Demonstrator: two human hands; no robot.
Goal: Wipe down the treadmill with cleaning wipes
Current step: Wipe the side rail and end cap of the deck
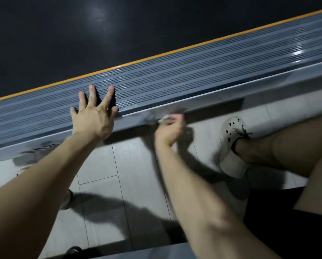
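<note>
A: Left side?
B: Your left hand (93, 116) lies flat on the treadmill side rail (193, 79), fingers straight and spread, holding nothing.
A: Right?
B: Your right hand (170, 128) is blurred, fingers curled round a crumpled white wipe (164, 116) at the rail's near edge, just right of the left hand.
A: Surroundings?
B: Dark belt (63, 34) on the far side; white shoe (231, 144) on the tiled floor (134, 165), near right.

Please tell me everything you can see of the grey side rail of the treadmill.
The side rail is a long grey strip with fine lengthwise ribs, running diagonally between the black belt and the tiled floor. A thin orange line edges its belt side; its outer edge is smooth and glossy. The left hand rests on it, fingers spread. The right hand holds a white wipe against the outer edge.
</note>
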